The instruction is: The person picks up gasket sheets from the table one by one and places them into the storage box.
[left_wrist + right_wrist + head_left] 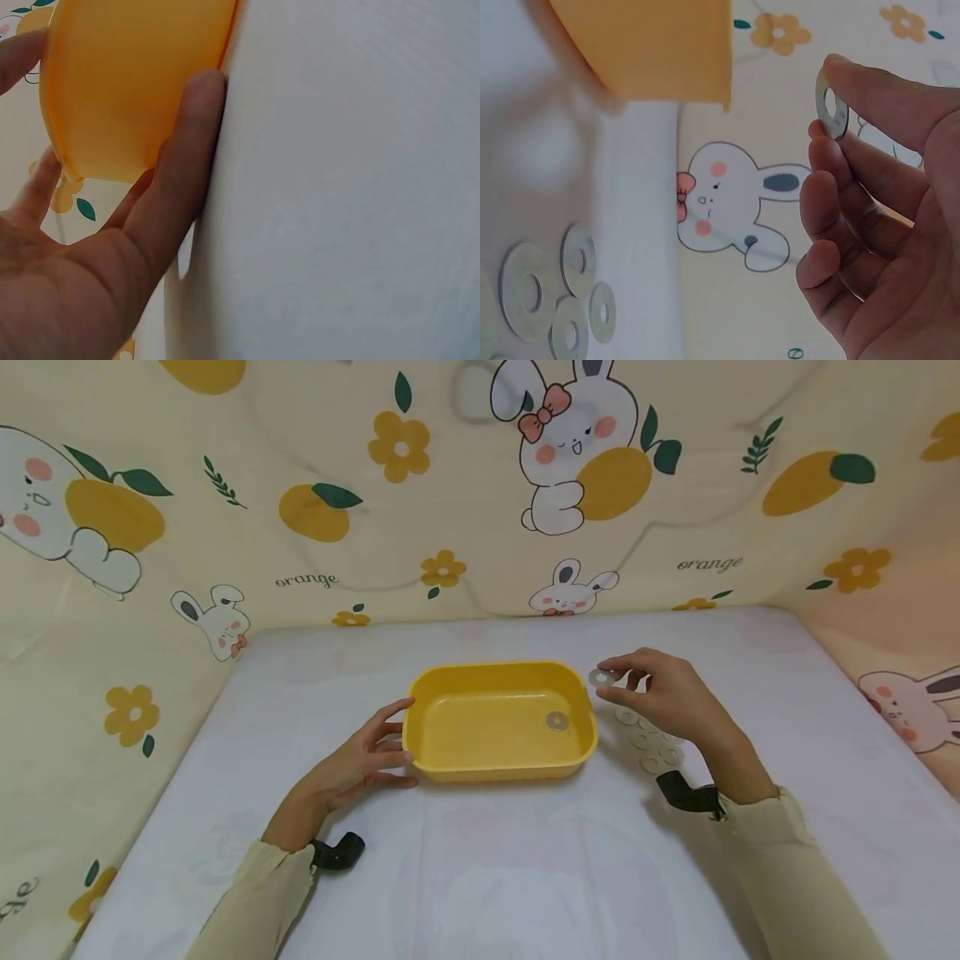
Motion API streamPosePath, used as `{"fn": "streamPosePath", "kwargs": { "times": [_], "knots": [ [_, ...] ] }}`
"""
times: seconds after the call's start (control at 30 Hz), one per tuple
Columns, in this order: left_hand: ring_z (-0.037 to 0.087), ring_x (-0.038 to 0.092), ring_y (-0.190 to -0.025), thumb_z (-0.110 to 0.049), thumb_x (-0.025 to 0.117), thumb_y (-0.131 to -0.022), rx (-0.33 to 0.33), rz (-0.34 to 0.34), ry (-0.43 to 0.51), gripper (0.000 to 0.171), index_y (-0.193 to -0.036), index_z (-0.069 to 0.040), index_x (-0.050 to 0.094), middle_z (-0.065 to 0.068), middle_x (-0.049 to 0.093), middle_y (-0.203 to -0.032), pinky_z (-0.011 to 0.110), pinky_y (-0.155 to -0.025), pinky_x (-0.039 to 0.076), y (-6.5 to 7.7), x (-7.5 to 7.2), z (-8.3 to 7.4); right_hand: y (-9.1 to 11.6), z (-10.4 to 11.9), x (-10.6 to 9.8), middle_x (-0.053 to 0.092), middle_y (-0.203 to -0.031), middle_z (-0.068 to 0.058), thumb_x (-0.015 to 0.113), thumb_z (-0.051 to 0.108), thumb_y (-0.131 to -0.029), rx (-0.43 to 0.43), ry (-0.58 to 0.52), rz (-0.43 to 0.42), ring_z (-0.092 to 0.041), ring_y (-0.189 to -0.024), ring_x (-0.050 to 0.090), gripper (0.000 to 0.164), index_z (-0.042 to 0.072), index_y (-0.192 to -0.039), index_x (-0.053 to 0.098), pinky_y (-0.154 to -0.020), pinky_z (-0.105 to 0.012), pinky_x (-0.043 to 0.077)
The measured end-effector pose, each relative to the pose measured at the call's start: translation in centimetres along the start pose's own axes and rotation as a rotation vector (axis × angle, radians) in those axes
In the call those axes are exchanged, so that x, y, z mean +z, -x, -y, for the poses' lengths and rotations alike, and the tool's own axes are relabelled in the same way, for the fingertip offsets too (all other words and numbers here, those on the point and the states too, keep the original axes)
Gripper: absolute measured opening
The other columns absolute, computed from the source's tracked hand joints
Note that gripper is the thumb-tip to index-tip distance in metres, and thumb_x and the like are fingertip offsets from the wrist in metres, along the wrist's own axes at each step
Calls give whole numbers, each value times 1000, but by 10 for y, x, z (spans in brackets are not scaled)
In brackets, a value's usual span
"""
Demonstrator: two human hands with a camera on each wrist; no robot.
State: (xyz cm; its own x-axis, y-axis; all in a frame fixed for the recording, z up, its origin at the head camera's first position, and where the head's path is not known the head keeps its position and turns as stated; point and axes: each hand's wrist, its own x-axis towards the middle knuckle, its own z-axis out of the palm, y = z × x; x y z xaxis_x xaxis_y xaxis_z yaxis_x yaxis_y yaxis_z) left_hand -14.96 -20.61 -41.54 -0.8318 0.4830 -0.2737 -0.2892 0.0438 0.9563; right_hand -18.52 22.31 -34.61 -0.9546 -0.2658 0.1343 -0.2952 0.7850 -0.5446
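Observation:
A yellow plastic bin [480, 727] stands on the white-covered table, with one metal washer [557, 721] lying flat inside near its right end. My left hand [360, 762] rests against the bin's left end, its fingers spread loosely along the rim and outer wall. Just beyond the right rim, raised above the table, my right hand [667, 692] pinches another flat washer [832, 105] between thumb and index finger. The other fingers of that hand curl inward. Beneath it, several washers [651, 765] lie grouped on the table, partly hidden by the hand.
A cloth backdrop [465, 510] printed with rabbits and oranges rises behind the table and along both sides. Black wrist mounts [339, 852] sit at both sleeve cuffs. Bare white table cover [495, 877] lies in front of the bin.

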Motion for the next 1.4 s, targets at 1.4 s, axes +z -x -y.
{"fn": "streamPosePath", "kwargs": {
  "times": [1.4],
  "knots": [
    [28,60,-116,-6,69,-91,-40,-73,27,81,-154,-37,27,12,30,-152,50,-91,59,1,3,-2,-7,33,63,68,-98,-5,79,22,-85,-197,-58,63,-28,-94,54,33,10,-115,72,-81,-36,43]
  ]
}}
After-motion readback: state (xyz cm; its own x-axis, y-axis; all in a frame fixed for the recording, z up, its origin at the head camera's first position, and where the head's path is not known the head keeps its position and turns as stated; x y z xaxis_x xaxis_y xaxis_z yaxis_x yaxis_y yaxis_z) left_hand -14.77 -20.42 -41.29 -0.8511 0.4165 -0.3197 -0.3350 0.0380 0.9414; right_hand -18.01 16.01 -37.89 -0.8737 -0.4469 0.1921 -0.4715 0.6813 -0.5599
